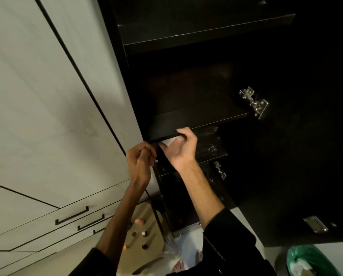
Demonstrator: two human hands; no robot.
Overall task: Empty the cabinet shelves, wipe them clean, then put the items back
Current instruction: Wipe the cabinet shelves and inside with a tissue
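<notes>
The dark cabinet stands open with bare shelves; its middle shelf (196, 120) is at hand height. My right hand (179, 150) hooks its fingers over that shelf's front edge and presses a white cloth (169, 142) under the edge with the thumb. My left hand (139, 162) is just left of it, at the cabinet's left side panel, fingers pinched together; I cannot see anything in them. The upper shelf (186, 34) and the lower shelf (210, 148), which shows pale smears, hold nothing. Several small bottles (144, 234) stand on a tan board on the floor below.
The open dark door (296, 176) hangs to the right on metal hinges (254, 102). Pale cabinet fronts and drawers with black handles (71, 216) fill the left. A bin with a green liner (313, 261) stands at the bottom right. My bare feet (188, 259) show below.
</notes>
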